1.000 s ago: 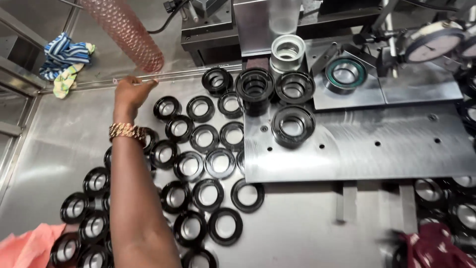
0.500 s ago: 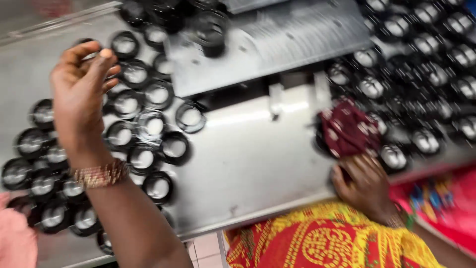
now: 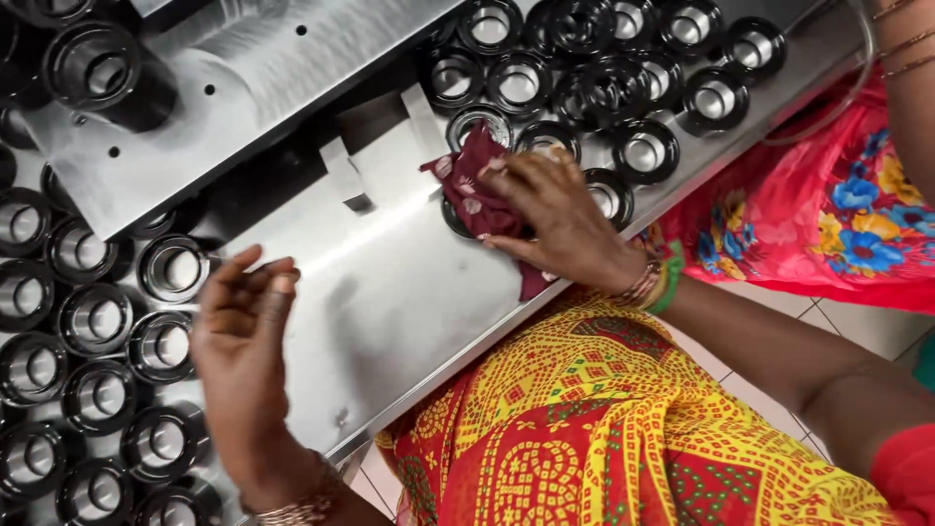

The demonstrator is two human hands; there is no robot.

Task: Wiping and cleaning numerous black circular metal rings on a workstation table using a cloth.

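Rightward, right hand [image 3: 560, 219] grips cloth [image 3: 477, 185] — table edge [image 3: 506, 336]

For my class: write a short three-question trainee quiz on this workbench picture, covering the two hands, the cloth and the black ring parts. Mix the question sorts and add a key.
1. True or false: the right hand presses a dark red cloth down at the edge of a group of black ring parts.
2. What is the left hand holding?
A. a ring part
B. nothing, fingers loosely open
C. the cloth
3. Fill in: the ring parts beside the left hand stand on a ______ metal table.

Key: 1 true; 2 B; 3 shiny (steel-coloured)
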